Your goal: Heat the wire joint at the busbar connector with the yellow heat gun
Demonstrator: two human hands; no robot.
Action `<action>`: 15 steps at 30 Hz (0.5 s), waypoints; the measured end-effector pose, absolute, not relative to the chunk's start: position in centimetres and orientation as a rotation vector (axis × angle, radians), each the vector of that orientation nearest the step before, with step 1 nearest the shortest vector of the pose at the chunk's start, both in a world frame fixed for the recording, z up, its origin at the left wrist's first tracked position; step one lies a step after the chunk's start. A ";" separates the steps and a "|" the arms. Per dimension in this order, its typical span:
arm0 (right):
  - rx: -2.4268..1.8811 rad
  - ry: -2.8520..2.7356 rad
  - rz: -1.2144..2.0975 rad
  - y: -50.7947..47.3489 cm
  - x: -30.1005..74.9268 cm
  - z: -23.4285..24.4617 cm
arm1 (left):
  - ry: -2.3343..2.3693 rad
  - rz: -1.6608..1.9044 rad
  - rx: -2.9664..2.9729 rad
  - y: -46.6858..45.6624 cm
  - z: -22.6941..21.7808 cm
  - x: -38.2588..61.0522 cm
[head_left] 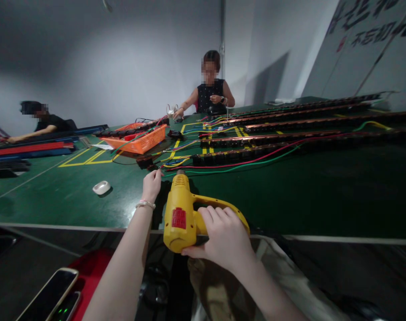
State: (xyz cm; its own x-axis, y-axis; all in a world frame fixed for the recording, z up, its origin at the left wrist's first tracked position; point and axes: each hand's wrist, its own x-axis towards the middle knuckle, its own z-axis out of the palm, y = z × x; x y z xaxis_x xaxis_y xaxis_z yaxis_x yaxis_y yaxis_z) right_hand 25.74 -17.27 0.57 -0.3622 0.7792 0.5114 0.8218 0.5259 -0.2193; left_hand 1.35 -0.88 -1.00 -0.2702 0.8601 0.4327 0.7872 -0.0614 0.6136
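My right hand (225, 234) is wrapped round the handle of a yellow heat gun (179, 209). The gun's nozzle points away from me, towards several thin coloured wires (178, 164) at the near end of a long black strip (229, 156). Just left of the nozzle, my left hand (152, 183) is closed in a pinch on wire ends. The exact spot between its fingertips is too small to make out. A red wire (256, 159) and a green wire (253, 166) run from there to the right along the strip.
More long strips (290, 120) lie across the green table (290, 196). An orange basket (142, 141) holds parts. A small white dish (101, 187) stands left. One person (211, 91) sits opposite; another (45, 125) works far left. Phones (49, 294) lie below the table edge.
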 end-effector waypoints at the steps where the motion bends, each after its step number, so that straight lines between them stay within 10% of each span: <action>1: -1.286 -2.203 -0.095 -17.2 25.3 0.6 | 2.092 1.231 1.846 -0.9 -1.0 1.3; 15: -1.133 -2.229 -0.126 -16.4 23.4 -0.1 | 1.965 1.148 1.827 -1.5 -0.2 1.1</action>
State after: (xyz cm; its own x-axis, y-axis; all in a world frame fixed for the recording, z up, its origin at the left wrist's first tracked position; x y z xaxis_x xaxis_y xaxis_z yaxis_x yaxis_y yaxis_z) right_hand 23.37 -16.37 -0.07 -0.4337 0.6968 0.5713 0.7565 0.6260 -0.1892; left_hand 1.07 -1.51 -0.24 -0.2007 0.9198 0.3371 0.7455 -0.0799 0.6617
